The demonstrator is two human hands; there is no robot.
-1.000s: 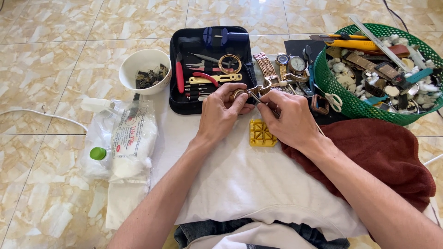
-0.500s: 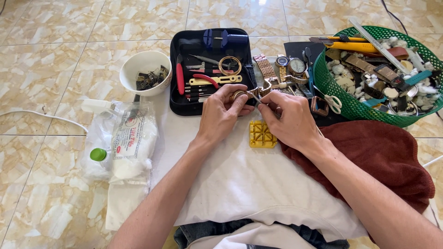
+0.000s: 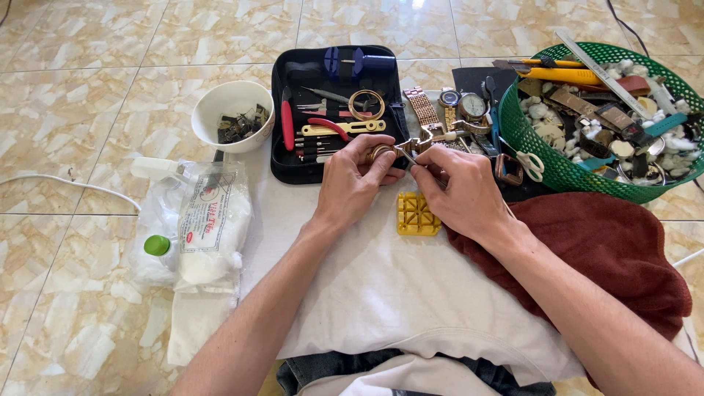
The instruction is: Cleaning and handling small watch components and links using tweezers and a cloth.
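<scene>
My left hand (image 3: 353, 180) grips a gold-coloured wristwatch (image 3: 384, 152) by its case, above the white cloth (image 3: 381, 286). My right hand (image 3: 460, 189) pinches a thin metal tool (image 3: 405, 155) whose tip touches the watch. Both hands meet just in front of the open black tool case (image 3: 334, 110). A yellow plastic watch holder (image 3: 417, 214) lies on the cloth directly below my hands.
A white bowl (image 3: 230, 115) with small dark parts sits left of the case. A green basket (image 3: 612, 117) full of watches and tools stands at the right, more watches (image 3: 458, 110) beside it. A dark red towel (image 3: 594, 249) and a plastic bag with bottles (image 3: 192, 224) flank the cloth.
</scene>
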